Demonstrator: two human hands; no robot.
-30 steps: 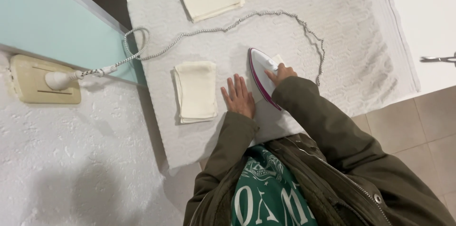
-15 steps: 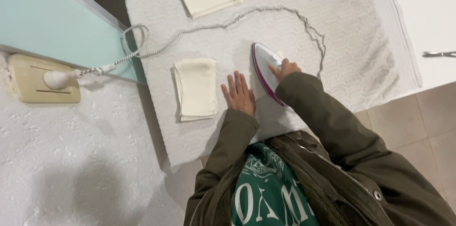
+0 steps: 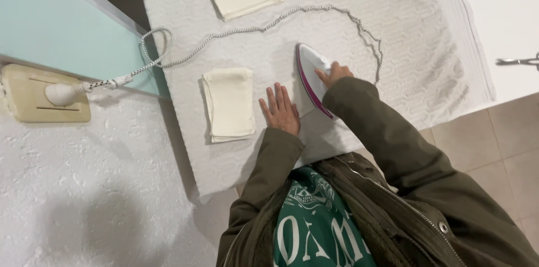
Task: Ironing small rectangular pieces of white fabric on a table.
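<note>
I see no packages, labels, signs or screens in this view. The only lettering is a white print on the green shirt [image 3: 314,227], at bottom centre.

A glossy white plastic iron [image 3: 312,73] with a magenta edge sits on a nubbly, matt grey-white towel [image 3: 404,37]. Its braided fabric-covered cord [image 3: 247,30] runs to a smooth cream plastic socket [image 3: 42,96]. Folded cream cloths [image 3: 229,104], apparently soft cotton, lie matt beside a rough plastered wall [image 3: 84,188].
</note>
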